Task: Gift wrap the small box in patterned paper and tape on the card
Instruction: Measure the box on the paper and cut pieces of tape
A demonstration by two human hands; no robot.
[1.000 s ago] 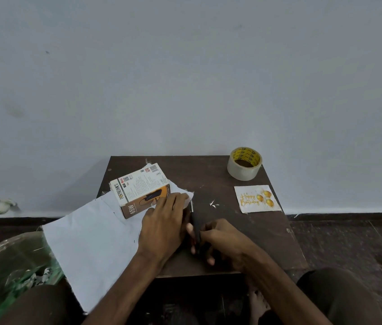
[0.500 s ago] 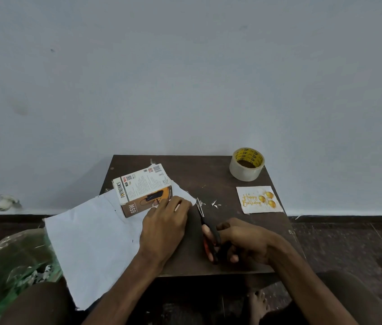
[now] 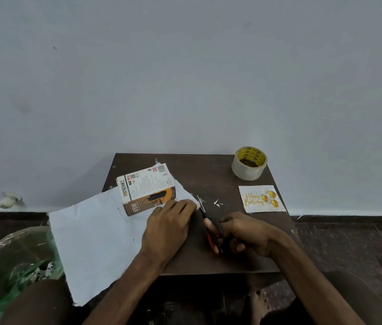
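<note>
A small white and brown box lies on a sheet of wrapping paper, white side up, which hangs off the left edge of the low dark table. My left hand lies flat on the paper's right part, just in front of the box. My right hand grips black scissors with red-lined handles; their blades point at the paper's right corner. A "Happy Birthday" card lies at the table's right edge. A roll of clear tape stands at the back right corner.
A grey wall rises right behind the table. Small paper scraps lie near the scissors' tips. A green plastic bag sits on the floor at the left. My knees and a bare foot show under the table's front edge.
My right hand has drawn the scissors out from beside my left hand, and their blades now show, pointing at the paper's corner. My left hand has stayed pressing on the paper.
</note>
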